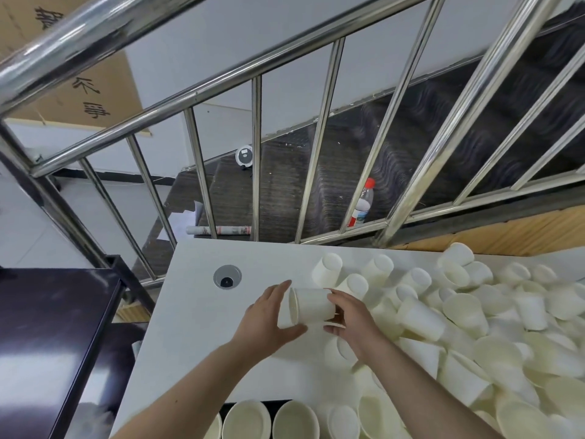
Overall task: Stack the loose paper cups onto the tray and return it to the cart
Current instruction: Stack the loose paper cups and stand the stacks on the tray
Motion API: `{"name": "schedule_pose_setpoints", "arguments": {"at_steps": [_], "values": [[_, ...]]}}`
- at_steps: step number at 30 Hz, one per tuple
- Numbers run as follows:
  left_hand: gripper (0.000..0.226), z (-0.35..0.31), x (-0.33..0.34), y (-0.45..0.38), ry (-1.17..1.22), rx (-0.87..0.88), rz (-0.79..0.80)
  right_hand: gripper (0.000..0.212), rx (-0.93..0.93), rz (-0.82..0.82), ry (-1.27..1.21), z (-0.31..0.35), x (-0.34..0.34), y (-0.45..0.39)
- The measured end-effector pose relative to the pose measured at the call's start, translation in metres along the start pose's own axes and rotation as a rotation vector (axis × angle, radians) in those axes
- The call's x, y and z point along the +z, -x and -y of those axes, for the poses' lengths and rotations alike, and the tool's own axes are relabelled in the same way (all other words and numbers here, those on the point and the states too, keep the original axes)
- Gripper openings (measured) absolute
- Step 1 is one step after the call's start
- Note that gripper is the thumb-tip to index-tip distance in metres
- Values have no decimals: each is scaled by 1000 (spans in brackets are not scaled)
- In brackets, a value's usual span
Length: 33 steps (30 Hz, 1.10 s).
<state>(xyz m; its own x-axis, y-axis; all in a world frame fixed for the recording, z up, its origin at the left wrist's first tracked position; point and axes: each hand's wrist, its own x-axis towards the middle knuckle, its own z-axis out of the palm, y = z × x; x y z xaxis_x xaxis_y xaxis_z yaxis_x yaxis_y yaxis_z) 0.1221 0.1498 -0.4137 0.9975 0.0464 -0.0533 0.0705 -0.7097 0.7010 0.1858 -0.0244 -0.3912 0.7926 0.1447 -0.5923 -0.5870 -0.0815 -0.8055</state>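
Above the white table, both hands hold white paper cups lying sideways. My left hand grips one cup from the left, thumb beneath it. My right hand holds a second cup whose base points right; the two cups are nested or touching at their rims. A large heap of loose paper cups covers the right half of the table. At the bottom edge, a dark tray carries upright cups, open mouths up.
A round cable grommet sits in the table to the left of my hands. A dark cart shelf stands at the left. Behind the table runs a steel stair railing, with stairs and a red-capped bottle beyond.
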Motion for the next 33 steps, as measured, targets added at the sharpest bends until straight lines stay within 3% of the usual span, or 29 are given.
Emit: {"name": "schedule_pose_setpoints", "arguments": {"at_steps": [5, 10, 13, 16, 19, 24, 33], "values": [[82, -3, 4, 1, 121, 2, -26, 20, 115, 26, -92, -3, -2, 6], [78, -5, 4, 0, 12, 52, -31, 10, -344, -128, 284, -9, -1, 10], [77, -6, 7, -3, -108, 85, -14, 5, -484, -86, 467, -14, 3, 8], [73, -8, 11, -2, -193, 106, 20, 16, -427, -37, 612, -16, 8, 6], [75, -3, 14, 1, -251, 97, 34, 27, -359, -88, 701, -20, 9, 2], [80, 17, 6, 7, -437, -39, 97, 33, -289, -93, 987, -31, 10, -9], [76, 27, -2, 14, -411, -140, 213, 47, -252, -24, 1234, -37, 20, -15]]}}
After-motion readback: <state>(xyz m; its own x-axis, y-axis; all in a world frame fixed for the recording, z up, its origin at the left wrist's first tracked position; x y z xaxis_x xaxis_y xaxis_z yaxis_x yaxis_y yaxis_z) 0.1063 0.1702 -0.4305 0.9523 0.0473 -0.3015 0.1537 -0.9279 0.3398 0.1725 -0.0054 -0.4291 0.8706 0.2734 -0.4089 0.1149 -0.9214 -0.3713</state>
